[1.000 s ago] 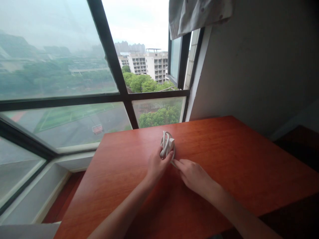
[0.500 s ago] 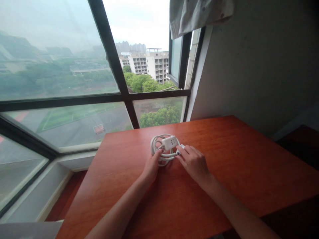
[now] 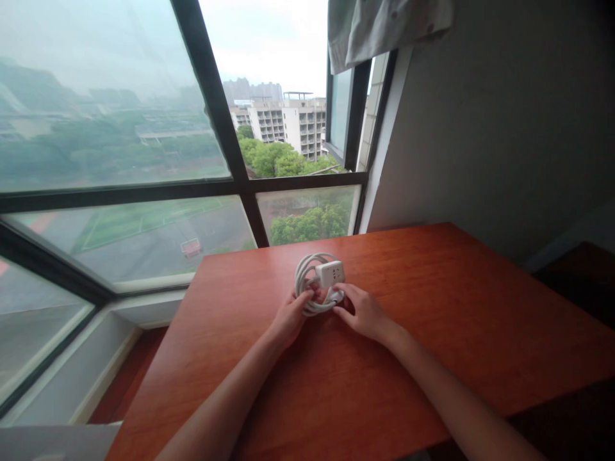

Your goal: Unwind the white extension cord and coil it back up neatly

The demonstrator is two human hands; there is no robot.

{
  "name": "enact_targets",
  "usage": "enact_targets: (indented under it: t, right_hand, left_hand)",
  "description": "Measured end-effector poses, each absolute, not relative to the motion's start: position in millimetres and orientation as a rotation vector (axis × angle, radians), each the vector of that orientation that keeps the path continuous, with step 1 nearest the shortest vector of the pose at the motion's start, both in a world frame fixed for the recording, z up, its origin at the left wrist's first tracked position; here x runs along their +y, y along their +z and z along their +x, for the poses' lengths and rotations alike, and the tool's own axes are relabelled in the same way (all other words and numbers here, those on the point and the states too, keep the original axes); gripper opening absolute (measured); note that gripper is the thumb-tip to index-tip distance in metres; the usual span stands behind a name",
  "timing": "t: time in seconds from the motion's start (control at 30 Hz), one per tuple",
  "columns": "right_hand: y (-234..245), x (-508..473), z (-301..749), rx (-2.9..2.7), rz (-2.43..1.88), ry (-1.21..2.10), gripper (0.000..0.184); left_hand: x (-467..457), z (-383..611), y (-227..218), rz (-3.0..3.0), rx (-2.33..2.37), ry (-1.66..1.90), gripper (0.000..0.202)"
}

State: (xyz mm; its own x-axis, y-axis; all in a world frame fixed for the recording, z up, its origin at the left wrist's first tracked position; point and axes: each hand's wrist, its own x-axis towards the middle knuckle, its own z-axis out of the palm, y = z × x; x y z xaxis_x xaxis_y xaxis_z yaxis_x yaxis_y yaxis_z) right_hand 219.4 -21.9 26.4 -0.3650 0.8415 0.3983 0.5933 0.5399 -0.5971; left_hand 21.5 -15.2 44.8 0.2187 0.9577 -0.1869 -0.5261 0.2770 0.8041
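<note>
A white extension cord (image 3: 302, 272) is wound in loops, with its white socket block (image 3: 330, 273) against the upper right of the coil. My left hand (image 3: 291, 315) is closed on the lower left of the loops, its thumb in front and other fingers partly hidden behind the cord. My right hand (image 3: 364, 310) pinches the cord's white plug end (image 3: 336, 296) just below the socket block, at the coil's lower right. The coil is held over the far middle part of the reddish wooden table (image 3: 413, 384); whether it touches the top I cannot tell.
Dark-framed windows (image 3: 247, 187) rise beyond the table's far and left edges, one pane swung open. A pale curtain (image 3: 384, 32) hangs at the top. A grey wall (image 3: 480, 128) stands behind the table on the right.
My right hand has moved left and closer to the coil, bringing the plug end in against the loops. The coil and socket block have shifted slightly right and turned.
</note>
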Motion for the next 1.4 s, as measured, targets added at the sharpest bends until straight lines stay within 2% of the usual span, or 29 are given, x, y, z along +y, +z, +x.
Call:
enact_targets:
  t: [0.27, 0.5, 0.63, 0.8, 0.87, 0.97, 1.1, 1.23, 1.33, 1.4]
  right_hand:
    - [22.5, -19.9, 223.3, -1.844, -1.207, 0.626, 0.028]
    - [18.5, -24.0, 229.2, -2.078, -1.183, 0.417, 0.038]
    - [15.5, -24.5, 226.8, -2.082, -1.249, 0.366, 0.036]
    - [8.9, -24.4, 223.1, -2.023, -1.261, 0.448, 0.052]
    - [5.6, -22.9, 221.5, -1.992, -1.271, 0.483, 0.051]
    - [2.4, -17.6, 223.5, -1.962, -1.301, 0.479, 0.039]
    - [1.0, -7.1, 243.1, -1.850, -1.336, 0.418, 0.035]
    - [-2.4, 1.7, 268.8, -1.726, -1.423, 0.385, 0.023]
    - [-5.0, 4.7, 278.0, -1.658, -1.443, 0.355, 0.023]
    - [-5.3, 5.0, 279.3, -1.647, -1.439, 0.353, 0.023]
  left_hand:
    - [-12.2, 15.9, 40.1, 0.780, 0.713, 1.105, 0.024]
    - [-7.6, 6.2, 44.4, 1.215, 0.956, 1.121, 0.034]
    - [-5.4, -0.7, 48.6, 1.548, 1.069, 1.196, 0.026]
    - [-5.0, -4.2, 52.0, 1.848, 1.003, 1.213, 0.017]
    - [-5.3, -4.0, 52.3, 2.025, 0.964, 1.183, 0.016]
    - [-7.3, -2.1, 51.7, 2.360, 0.877, 1.041, 0.023]
    - [-12.9, 2.7, 52.7, 2.624, 0.854, 0.754, 0.040]
    - [-19.7, 4.8, 62.7, 2.639, 0.817, 0.590, 0.049]
    - [-22.6, 2.1, 71.9, 2.551, 0.724, 0.578, 0.054]
    - [-21.8, -1.4, 74.4, 2.479, 0.710, 0.613, 0.050]
